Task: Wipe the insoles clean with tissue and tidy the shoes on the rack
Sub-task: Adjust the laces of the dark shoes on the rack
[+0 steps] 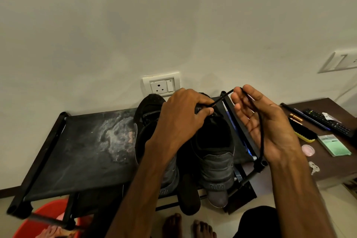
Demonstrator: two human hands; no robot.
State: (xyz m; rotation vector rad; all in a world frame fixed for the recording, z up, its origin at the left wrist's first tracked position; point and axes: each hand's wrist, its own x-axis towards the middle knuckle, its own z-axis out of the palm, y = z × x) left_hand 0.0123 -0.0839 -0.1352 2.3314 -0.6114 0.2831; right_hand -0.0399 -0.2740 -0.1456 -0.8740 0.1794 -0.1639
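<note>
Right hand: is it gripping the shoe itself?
No, the right hand holds only the black shoelace, raised beside the shoe, while the left hand pinches the lace at the shoe.

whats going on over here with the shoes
A person stands at a black shoe rack whose top shelf holds two dark shoes. The left hand pinches the shoelace where it leaves the right-hand shoe. The right hand holds the shoelace up and off to the side, with it running down across the palm. Neither hand holds tissue.
</note>
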